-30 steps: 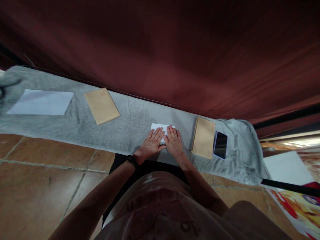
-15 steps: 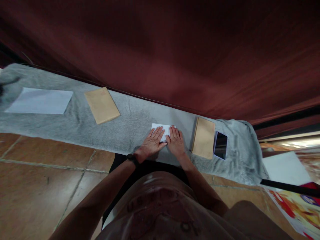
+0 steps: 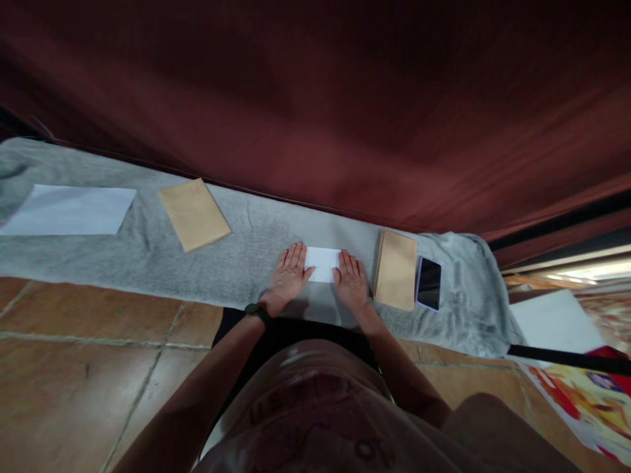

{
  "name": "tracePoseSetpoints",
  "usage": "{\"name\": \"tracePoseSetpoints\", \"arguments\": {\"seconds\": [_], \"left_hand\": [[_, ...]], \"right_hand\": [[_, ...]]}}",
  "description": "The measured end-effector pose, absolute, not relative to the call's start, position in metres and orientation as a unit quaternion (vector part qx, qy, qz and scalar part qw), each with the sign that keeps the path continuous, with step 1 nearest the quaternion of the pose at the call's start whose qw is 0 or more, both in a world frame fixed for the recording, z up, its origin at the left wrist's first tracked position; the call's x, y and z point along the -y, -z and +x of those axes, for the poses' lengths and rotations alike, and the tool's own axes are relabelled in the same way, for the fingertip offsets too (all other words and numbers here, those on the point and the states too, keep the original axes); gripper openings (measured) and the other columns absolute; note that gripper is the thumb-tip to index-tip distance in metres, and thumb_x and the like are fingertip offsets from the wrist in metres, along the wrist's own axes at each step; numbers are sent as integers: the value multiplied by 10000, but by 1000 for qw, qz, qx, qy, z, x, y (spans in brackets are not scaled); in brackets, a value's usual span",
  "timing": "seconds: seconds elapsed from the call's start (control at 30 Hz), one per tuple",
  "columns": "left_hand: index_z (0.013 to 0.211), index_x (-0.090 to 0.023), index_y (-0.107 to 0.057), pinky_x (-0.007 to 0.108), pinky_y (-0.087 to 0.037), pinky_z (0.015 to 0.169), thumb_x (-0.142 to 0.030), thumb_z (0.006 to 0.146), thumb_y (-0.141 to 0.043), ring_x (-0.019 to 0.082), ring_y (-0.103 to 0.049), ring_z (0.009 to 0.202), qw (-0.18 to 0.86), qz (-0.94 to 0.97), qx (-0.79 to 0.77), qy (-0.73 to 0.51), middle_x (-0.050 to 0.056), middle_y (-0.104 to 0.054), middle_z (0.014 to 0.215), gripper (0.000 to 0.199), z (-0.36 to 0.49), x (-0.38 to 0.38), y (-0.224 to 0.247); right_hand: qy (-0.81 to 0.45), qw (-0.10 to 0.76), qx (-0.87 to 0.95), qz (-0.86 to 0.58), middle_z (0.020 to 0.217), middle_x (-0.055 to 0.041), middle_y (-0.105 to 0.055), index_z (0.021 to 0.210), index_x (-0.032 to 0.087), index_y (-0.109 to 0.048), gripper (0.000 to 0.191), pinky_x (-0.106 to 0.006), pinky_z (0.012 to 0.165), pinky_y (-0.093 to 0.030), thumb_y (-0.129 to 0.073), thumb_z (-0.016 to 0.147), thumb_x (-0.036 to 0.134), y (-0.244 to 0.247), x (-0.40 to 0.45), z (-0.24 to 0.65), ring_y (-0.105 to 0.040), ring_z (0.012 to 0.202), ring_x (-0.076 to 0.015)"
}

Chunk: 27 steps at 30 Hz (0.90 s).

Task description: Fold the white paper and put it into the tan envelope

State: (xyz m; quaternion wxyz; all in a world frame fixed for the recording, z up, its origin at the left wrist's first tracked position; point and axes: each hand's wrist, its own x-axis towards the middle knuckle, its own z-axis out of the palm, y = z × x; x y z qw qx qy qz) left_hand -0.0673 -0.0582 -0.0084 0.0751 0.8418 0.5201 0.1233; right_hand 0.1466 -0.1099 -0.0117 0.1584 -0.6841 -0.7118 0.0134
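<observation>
A small folded white paper point(image 3: 323, 265) lies flat on the grey cloth point(image 3: 256, 230) in front of my body. My left hand point(image 3: 290, 274) rests flat at the paper's left edge, its fingers stretched out and its thumb on the near left corner. At the opposite edge my right hand point(image 3: 350, 278) lies flat too, fingers extended, thumb touching the paper's right side. Neither hand grips anything. A dark watch point(image 3: 259, 313) is on my left wrist.
Brown envelopes point(image 3: 395, 270) and a phone point(image 3: 428, 283) lie to the right. Leftward are another brown envelope point(image 3: 195, 213) and a stack of white paper point(image 3: 71, 210). A dark red curtain point(image 3: 315, 144) hangs along the far edge. A colourful printed sheet point(image 3: 591, 407) is at lower right.
My hands have slid apart, the left one leftward and the right one slightly rightward, uncovering the middle of the folded paper. The view has shifted slightly.
</observation>
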Motion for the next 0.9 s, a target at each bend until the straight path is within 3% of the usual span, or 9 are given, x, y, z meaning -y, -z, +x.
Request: {"name": "tracePoseSetpoints", "arguments": {"seconds": [0.2,0.4,0.6,0.8,0.9], "left_hand": [[1673,-53,-258,520,-211,1324,-458,1085,-267,301,-248,1626,68,828,-543,-123,196,-296,1726,714,-74,57,11],[1697,-111,-220,547,-245,1312,-418,1080,-288,308,-315,1602,61,814,-558,-151,169,-344,1709,692,-84,58,17],[1708,-113,-156,570,-268,1307,-389,1083,-301,324,-317,1599,44,795,-573,-193,176,-352,1703,698,-88,66,12],[1667,-111,-316,445,-284,1320,-365,1111,-247,235,-304,1608,80,879,-446,-148,134,-388,1700,615,-59,85,-1],[1646,-102,-358,432,-271,1323,-429,1114,-265,234,-329,1598,93,902,-405,-114,144,-393,1698,631,-44,90,0]], "right_hand": [[-14,156,703,-694,1680,-140,-428,1628,120,-421,555,-543,1286,-257,-308,1114,297,10,113,150,-410,1538,-302],[-18,165,696,-699,1661,-164,-455,1593,101,-472,536,-535,1280,-288,-334,1109,286,8,115,153,-423,1531,-295],[-34,232,684,-691,1624,-159,-510,1574,117,-494,522,-519,1268,-352,-345,1091,246,7,116,151,-448,1528,-257],[-91,218,760,-606,1592,-122,-557,1512,120,-578,496,-469,1302,-339,-363,1075,213,7,130,128,-481,1511,-222],[-93,183,775,-597,1612,-135,-530,1554,94,-523,522,-471,1314,-316,-389,1060,197,5,137,124,-465,1524,-234]]}}
